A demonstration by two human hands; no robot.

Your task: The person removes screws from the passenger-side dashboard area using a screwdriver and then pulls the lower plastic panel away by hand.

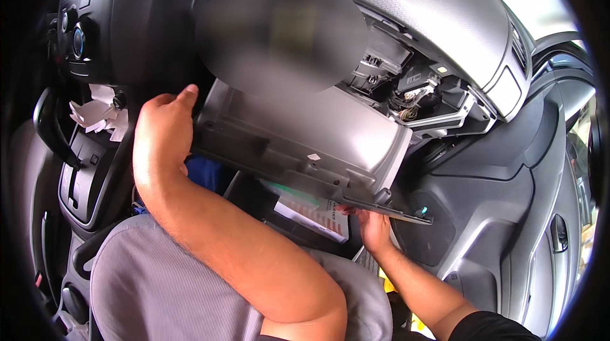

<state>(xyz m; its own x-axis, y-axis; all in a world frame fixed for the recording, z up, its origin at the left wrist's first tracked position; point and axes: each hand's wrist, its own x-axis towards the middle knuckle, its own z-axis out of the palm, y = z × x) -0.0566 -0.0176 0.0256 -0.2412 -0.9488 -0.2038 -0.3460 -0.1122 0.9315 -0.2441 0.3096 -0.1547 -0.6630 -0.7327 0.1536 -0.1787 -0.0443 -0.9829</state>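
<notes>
A grey plastic glove box bin [318,144] hangs tilted out of the dashboard opening, its open side facing down toward the seat. My left hand [162,128] grips its left end, thumb up against the edge. My right hand [372,227] holds the lower right edge from underneath. Papers and a booklet [311,211] show just under the bin. Behind the bin, the open cavity [406,87] shows wiring and black connectors.
A grey fabric seat [159,284] lies below my arms. The centre console with gear lever slot [76,176] and crumpled white tissue [95,115] is at left. The passenger door panel [546,214] and window are at right. A blurred patch covers part of the dashboard.
</notes>
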